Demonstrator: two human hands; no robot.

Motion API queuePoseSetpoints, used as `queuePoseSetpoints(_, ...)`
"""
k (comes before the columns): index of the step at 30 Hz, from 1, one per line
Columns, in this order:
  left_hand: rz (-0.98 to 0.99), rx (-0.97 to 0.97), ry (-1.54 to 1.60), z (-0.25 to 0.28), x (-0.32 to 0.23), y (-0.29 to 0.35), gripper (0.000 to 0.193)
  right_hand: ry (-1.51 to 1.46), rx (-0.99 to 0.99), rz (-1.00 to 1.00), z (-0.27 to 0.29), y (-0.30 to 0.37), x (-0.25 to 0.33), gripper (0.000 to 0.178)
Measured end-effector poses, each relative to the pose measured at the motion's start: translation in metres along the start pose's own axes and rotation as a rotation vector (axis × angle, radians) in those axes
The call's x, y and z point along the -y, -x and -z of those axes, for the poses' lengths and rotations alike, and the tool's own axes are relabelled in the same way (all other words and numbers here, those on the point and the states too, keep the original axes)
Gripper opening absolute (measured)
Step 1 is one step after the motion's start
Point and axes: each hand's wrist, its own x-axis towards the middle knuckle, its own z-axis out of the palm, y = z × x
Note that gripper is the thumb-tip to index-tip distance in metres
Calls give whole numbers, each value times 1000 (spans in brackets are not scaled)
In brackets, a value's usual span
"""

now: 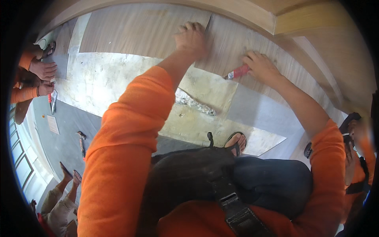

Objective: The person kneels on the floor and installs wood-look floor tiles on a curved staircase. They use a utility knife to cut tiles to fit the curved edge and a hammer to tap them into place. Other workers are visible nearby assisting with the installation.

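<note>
My left hand [192, 38] presses down on a wood-look floor plank [142, 29], its fingers bent and resting near the joint with the neighbouring plank [227, 43]. That second plank lies under my right hand [262, 68], which holds a red-handled utility knife [239, 71]. The knife's tip points left, close to the plank's near edge. Between my arms, a putty-crusted scraper [195, 103] lies on the pale, adhesive-stained floor [130, 75]. A grey sheet [252, 104] sits below my right hand.
A wooden cabinet base [316, 19] borders the far right. At left, a co-worker's hands [44, 70] hold a red-handled tool [50, 98]. A hammer [81, 144] lies on the grey floor. Another person's sandalled feet [71, 175] are lower left; a person [355, 158] is at right.
</note>
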Motion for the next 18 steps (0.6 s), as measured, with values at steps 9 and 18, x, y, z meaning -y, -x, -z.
queuePoseSetpoints(9, -205, 112, -181, 56, -8, -21, 23, -535, -279, -318, 6, -39, 16, 34)
queuePoseSetpoints(18, -368, 155, -136, 65, 54, -61, 33, -393, -348, -436, 11, -101, -3, 45)
